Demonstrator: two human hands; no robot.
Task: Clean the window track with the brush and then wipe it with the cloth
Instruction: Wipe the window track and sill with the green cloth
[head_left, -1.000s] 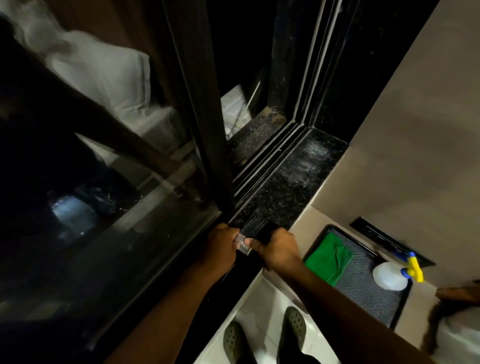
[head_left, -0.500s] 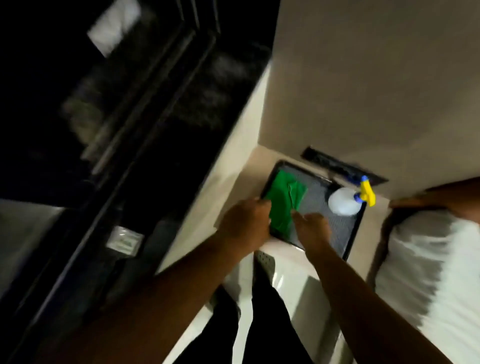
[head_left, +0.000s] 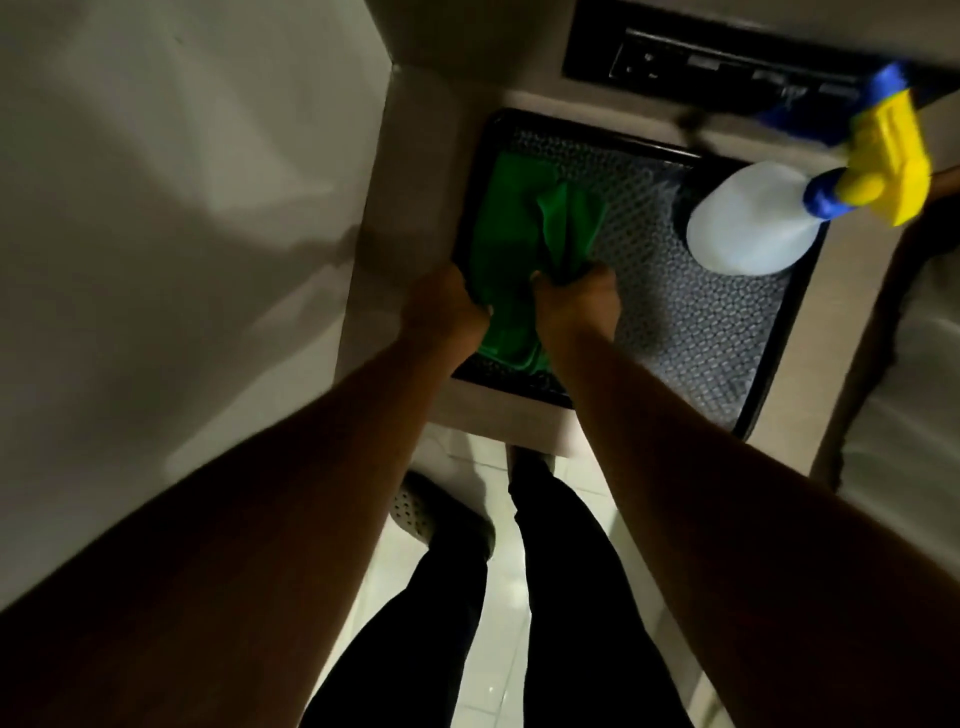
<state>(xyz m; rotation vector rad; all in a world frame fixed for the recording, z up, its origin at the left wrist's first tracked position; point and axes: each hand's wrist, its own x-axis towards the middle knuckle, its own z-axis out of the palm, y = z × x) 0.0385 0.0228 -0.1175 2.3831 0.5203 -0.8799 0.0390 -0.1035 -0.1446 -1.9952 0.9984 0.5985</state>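
Nearest the camera, the person's legs (head_left: 498, 597) in dark trousers stand on a tiled floor (head_left: 566, 587), with one perforated shoe (head_left: 431, 514) visible. Both forearms extend forward to a black tray (head_left: 769, 374) with a patterned mesh liner, set on a beige ledge (head_left: 410, 208). The left hand (head_left: 447, 306) grips the near left edge of the green cloth (head_left: 511, 228). The right hand (head_left: 576, 301) is closed around a bunched fold of it. The cloth lies in the tray's left half. At the tray's far right corner stands a white spray bottle (head_left: 748, 223) with a yellow-and-blue trigger head.
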